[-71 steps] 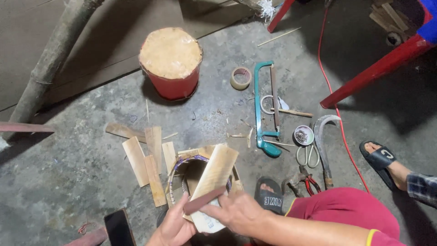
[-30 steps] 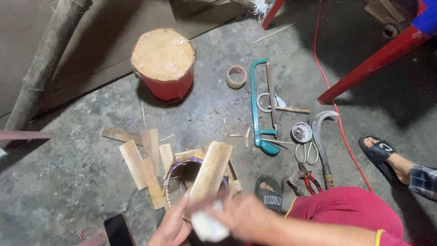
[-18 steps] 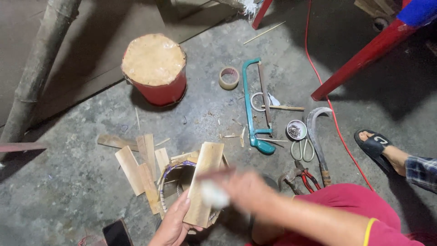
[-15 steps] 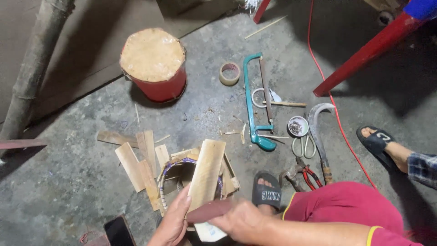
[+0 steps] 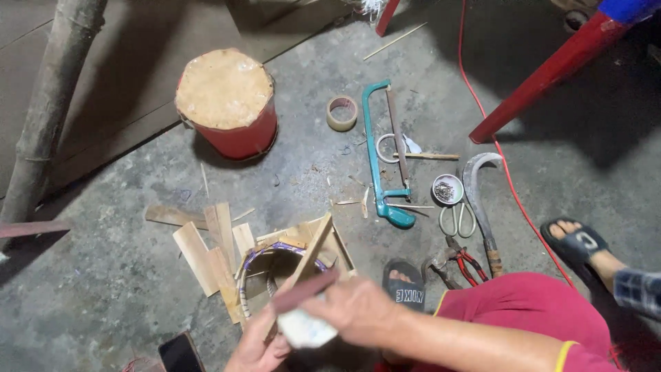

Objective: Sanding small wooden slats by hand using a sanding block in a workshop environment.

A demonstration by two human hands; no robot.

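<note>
- Grey concrete floor (image 5: 103, 289) is spread with offcuts and tools: a red bucket (image 5: 227, 103), a roll of tape (image 5: 341, 113), a teal hacksaw (image 5: 379, 158) and a curved sickle (image 5: 478, 200) are laid out well apart from the work.
- Low in the frame, a wooden slat (image 5: 311, 255) is propped over a small woven basket frame (image 5: 275, 265), its lower end gripped by the left hand (image 5: 258, 351).
- The right hand (image 5: 354, 310) is seen blurred, fingers clenched around a flat dark-red rubbing block (image 5: 303, 293) laid across the slat; a white object (image 5: 306, 331) sits just beneath.
- The slat's long axis is tilted: near end at the hands, far end pointed up and to the right, towards the hacksaw.
- Judged from the blur, strokes are best run along that axis, with the slat braced firmly and pressure kept even.
</note>
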